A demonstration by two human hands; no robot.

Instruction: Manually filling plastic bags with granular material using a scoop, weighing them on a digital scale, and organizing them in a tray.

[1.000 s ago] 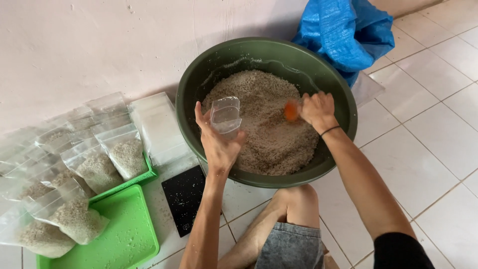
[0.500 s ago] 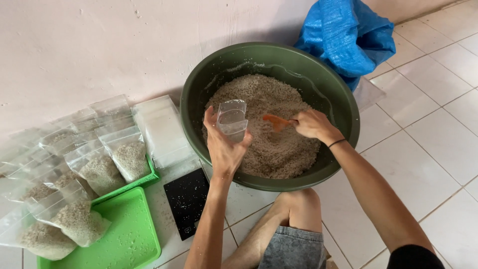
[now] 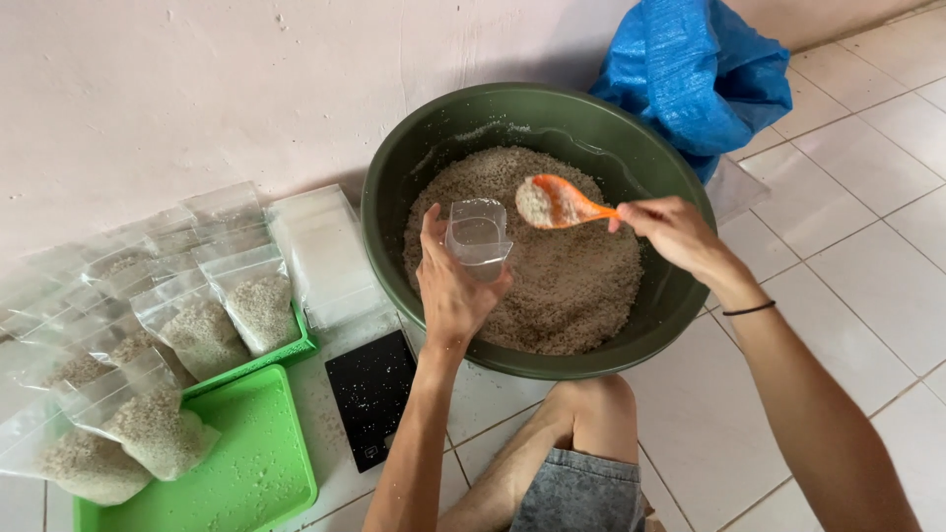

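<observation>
A crumpled blue woven sack [image 3: 695, 74] leans against the wall behind the basin. On the tiled floor [image 3: 867, 217] lie a black digital scale [image 3: 372, 394], two green trays [image 3: 246, 473], filled clear grain bags [image 3: 187, 335] and a stack of empty plastic bags [image 3: 320, 251].

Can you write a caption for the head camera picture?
Right hand lifts orange spoon of grain toward clear bag in left hand.

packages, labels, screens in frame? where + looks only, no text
Open bag: left hand, over the green basin; small, clear, empty.
Filled bags: left, in green trays; clear pouches of pale grain.
Empty bags: stacked by the wall; clear, flat.
Scale: floor, beside the trays; black, flat; no readout visible.
Sack: behind the basin; blue, crumpled.
</observation>
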